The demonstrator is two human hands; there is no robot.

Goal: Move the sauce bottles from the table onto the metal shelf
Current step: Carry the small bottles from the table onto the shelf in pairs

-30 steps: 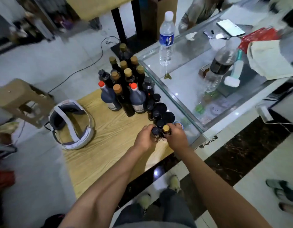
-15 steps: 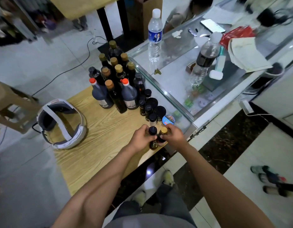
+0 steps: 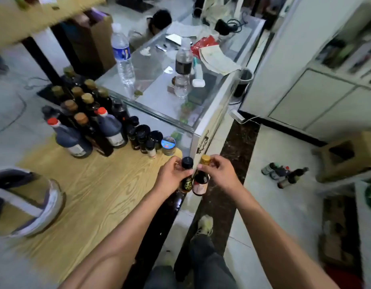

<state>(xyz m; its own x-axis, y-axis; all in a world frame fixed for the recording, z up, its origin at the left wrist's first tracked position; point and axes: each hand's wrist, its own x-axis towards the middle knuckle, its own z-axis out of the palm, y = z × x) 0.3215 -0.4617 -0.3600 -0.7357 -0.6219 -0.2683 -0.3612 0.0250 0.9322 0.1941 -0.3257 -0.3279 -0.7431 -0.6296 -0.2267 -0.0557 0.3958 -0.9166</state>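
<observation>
My left hand (image 3: 173,177) grips a small dark bottle with a black cap (image 3: 186,176) by its neck. My right hand (image 3: 221,174) pinches a second small bottle with a yellow cap (image 3: 201,180). Both bottles hang side by side just past the right corner of the wooden table (image 3: 92,190), lifted off it. A cluster of dark sauce bottles (image 3: 86,122) with gold, red and black caps stands at the table's far side. At the far right, a grey shelf edge (image 3: 347,180) shows, blurred, with a few bottles (image 3: 284,174) on the floor-level surface near it.
A glass counter (image 3: 180,97) with two water bottles, papers and a phone adjoins the table. A white headset (image 3: 28,203) lies at the table's left. White cabinets (image 3: 316,97) stand at the right. My shoes and legs are below on the tiled floor.
Both hands have lifted their small bottles off the table and carried them right, past the table's corner. The view has swung to the right, bringing the cabinets and shelf into sight.
</observation>
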